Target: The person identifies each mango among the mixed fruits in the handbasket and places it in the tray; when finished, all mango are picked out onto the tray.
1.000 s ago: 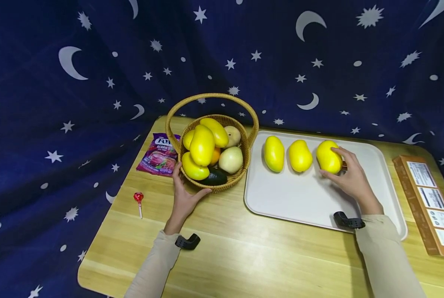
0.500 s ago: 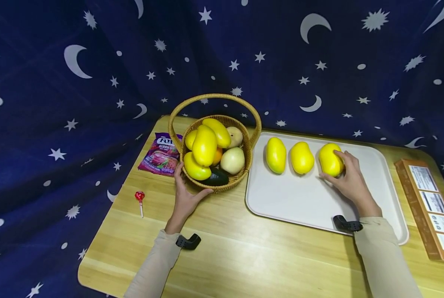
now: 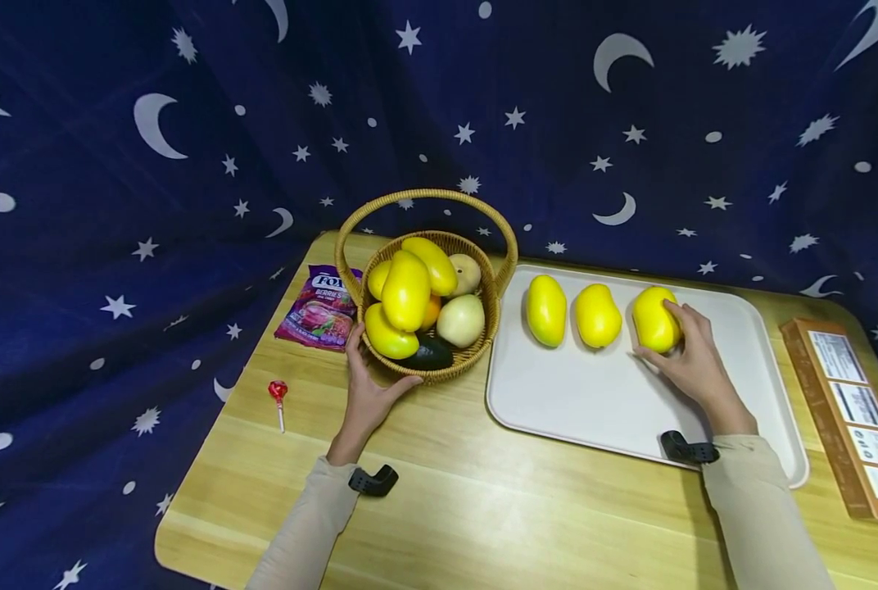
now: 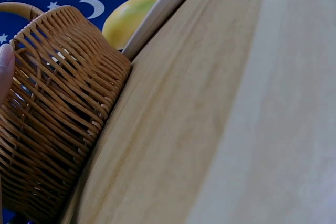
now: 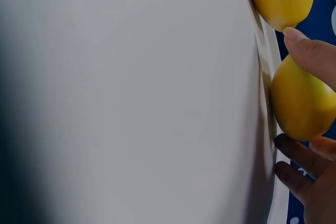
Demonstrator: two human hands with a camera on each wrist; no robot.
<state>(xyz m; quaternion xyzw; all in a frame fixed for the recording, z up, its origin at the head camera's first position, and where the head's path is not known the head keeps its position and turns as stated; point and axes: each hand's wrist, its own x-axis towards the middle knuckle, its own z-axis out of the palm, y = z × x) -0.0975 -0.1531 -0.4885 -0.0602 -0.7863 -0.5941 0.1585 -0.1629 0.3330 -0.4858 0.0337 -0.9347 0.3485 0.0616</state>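
Little has shifted over the last second: the right hand still grips the rightmost mango on the tray while the left hand cups the basket, so that mango seems placed but unreleased.

A smooth yellow mango lies well out at three o'clock from the round wicker basket, lengthwise roughly twelve to six; the basket stands upright, handle arching towards twelve.

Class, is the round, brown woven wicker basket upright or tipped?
Upright: the basket stands on the pale wooden table, arched woven handle uppermost, smooth yellow mangoes visible inside.
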